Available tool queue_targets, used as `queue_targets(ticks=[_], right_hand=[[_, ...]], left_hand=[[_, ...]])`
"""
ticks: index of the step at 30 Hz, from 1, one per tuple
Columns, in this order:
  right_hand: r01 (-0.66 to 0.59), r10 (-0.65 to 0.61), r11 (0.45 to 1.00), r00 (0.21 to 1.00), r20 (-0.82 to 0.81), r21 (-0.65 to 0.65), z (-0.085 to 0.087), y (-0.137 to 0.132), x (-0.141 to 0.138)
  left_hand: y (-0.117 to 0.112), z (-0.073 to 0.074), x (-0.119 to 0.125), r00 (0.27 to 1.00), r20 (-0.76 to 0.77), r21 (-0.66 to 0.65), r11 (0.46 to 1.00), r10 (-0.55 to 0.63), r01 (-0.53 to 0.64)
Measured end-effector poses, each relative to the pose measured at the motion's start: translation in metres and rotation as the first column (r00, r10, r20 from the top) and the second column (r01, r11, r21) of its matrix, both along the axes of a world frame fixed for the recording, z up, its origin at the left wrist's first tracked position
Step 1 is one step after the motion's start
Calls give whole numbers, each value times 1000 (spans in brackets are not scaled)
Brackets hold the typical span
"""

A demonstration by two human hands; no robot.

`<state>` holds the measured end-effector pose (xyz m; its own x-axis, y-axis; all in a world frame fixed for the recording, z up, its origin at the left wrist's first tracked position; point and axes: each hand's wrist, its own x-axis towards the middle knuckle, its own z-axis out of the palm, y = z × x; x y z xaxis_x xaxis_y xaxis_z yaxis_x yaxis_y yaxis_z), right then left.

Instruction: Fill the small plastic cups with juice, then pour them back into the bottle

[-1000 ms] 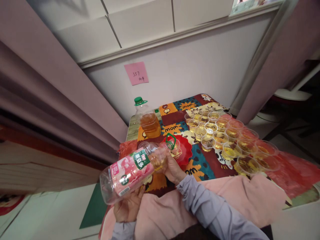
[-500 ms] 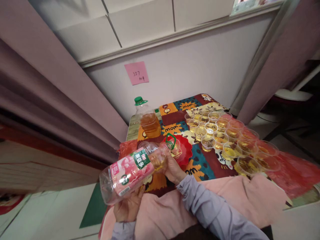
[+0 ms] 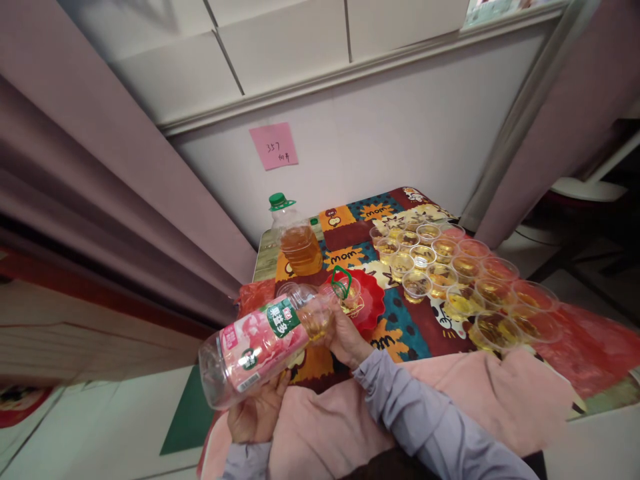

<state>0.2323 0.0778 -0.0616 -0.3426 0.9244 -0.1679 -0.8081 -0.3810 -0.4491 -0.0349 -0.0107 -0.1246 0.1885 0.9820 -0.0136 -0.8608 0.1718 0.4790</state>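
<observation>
My left hand (image 3: pixel 257 413) is closed round the bottom end of a clear plastic bottle with a pink label (image 3: pixel 260 343), tipped with its mouth towards the table. A little amber liquid lies near its neck. My right hand (image 3: pixel 345 337) is wrapped round a small clear plastic cup (image 3: pixel 350 293) held at the bottle's mouth, above a red plate (image 3: pixel 373 300). A green ring hangs at the bottle's neck.
A second bottle with a green cap (image 3: pixel 297 240), part full of amber liquid, stands at the table's back left. Several clear cups (image 3: pixel 465 277) with amber liquid are grouped on the patterned tablecloth (image 3: pixel 400 327). A pink cloth (image 3: pixel 450 393) covers the near edge. Curtains hang left and right.
</observation>
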Motion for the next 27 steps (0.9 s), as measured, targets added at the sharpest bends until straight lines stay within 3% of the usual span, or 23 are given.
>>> queue_targets(ticks=[27], right_hand=[[-1,1,1000,1000,12,-3,-2,0,0]], left_hand=[[-1,8,7,999,17,-43,998,40,-39]])
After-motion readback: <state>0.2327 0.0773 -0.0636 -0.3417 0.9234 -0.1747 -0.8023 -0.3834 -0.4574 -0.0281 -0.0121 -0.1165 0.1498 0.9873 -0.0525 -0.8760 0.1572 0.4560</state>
